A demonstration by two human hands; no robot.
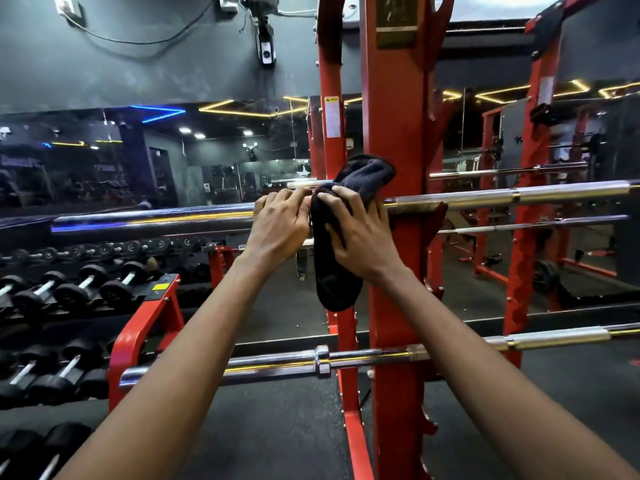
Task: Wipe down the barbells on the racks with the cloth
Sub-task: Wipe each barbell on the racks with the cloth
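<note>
The red rack [394,133] stands in the middle and carries two chrome bars. The upper bar [156,218] lies across it at hand level, the lower bar [277,365] below. A dark cloth [363,176] hangs over the upper bar beside the post. The left hand [282,221] pinches its edge; the right hand [360,230] is closed around it.

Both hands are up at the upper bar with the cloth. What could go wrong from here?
1. The dark cloth is draped over the upper barbell with a long tail hanging; it may snag on the red rack upright.
2. The left hand rests on bare chrome, so it may smear the bar.
3. The right hand works close against the upright; knuckles could knock it.
</note>
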